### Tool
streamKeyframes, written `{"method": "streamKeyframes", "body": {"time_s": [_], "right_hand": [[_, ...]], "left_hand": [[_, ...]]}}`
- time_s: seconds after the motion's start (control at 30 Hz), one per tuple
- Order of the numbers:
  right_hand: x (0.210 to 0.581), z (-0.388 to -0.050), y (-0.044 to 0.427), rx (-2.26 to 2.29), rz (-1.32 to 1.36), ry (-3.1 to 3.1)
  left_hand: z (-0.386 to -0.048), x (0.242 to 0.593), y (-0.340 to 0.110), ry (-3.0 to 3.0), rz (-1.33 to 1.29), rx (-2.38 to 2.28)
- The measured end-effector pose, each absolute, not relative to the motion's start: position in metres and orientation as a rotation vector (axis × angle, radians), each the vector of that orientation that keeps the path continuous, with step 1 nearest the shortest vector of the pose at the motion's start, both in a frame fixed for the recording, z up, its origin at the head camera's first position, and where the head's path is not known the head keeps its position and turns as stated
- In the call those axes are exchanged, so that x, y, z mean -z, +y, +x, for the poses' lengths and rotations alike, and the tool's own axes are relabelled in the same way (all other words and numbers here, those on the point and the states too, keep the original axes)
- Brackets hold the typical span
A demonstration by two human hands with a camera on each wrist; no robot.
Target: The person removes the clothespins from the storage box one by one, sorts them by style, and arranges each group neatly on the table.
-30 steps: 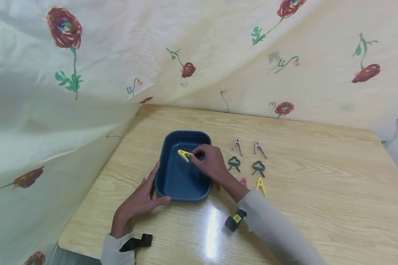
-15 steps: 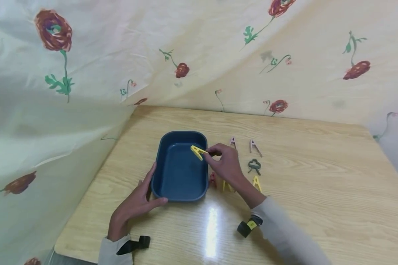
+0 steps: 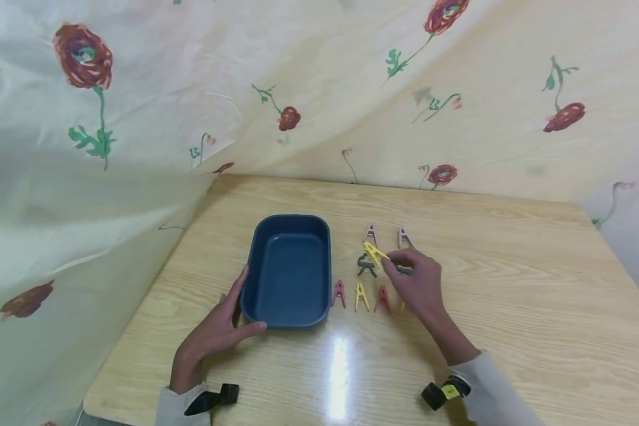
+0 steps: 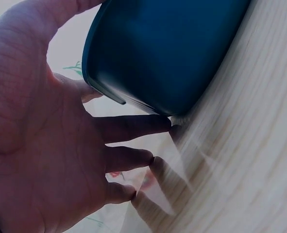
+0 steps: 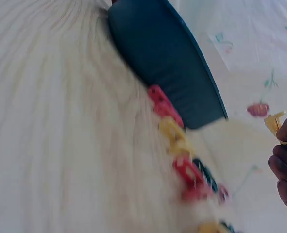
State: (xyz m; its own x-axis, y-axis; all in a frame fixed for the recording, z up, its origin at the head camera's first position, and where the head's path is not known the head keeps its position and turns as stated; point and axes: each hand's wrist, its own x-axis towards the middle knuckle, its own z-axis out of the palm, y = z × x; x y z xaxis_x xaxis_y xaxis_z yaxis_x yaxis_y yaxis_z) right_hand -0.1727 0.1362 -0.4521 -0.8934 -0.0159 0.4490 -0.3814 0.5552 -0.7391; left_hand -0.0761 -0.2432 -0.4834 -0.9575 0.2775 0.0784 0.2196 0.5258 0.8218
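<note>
My right hand (image 3: pixel 418 281) pinches a yellow clothespin (image 3: pixel 374 253) by one leg, in the air right of the dark blue tray (image 3: pixel 290 278). The same clothespin (image 5: pixel 275 122) shows at the fingertips in the right wrist view. At the tray's near left corner, my left hand (image 3: pixel 218 325) touches the side with spread, fairly straight fingers; its thumb lies along the front. In the left wrist view, fingertips meet the tray's lower edge by the table. Beneath the held clothespin is a dark green clip (image 3: pixel 366 266), with a second one mostly hidden by the right hand.
A front row holds a pink clothespin (image 3: pixel 339 294), a yellow clothespin (image 3: pixel 361 297) and a red clothespin (image 3: pixel 383 299); another yellow one is mostly behind the right wrist. Farther back lie two pale pink clothespins (image 3: pixel 370 232). Flowered cloth (image 3: pixel 309 154) hangs along the table's back and left.
The right hand has carried the yellow clothespin rightward from above the tray to above the clips. The left hand has stayed against the tray. The head view has shifted slightly.
</note>
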Motion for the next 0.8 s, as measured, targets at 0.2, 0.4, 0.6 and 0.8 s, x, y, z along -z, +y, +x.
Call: {"method": "streamKeyframes", "body": {"time_s": [0.2, 0.4, 0.6, 0.8], "right_hand": [[0.470, -0.160, 0.175, -1.150, 0.051, -2.463], [0.484, -0.143, 0.206, -1.089, -0.275, -2.602], [0.487, -0.127, 0.214, -1.075, -0.398, -2.682], [0.492, -0.113, 0.209, -0.902, -0.295, -2.713]], "left_hand": [[-0.076, 0.481, -0.244, 2.682, 0.436, -1.433], [-0.076, 0.478, -0.243, 2.676, 0.434, -1.426], [-0.075, 0.478, -0.244, 2.655, 0.411, -1.447], [-0.074, 0.477, -0.243, 2.648, 0.412, -1.452]]}}
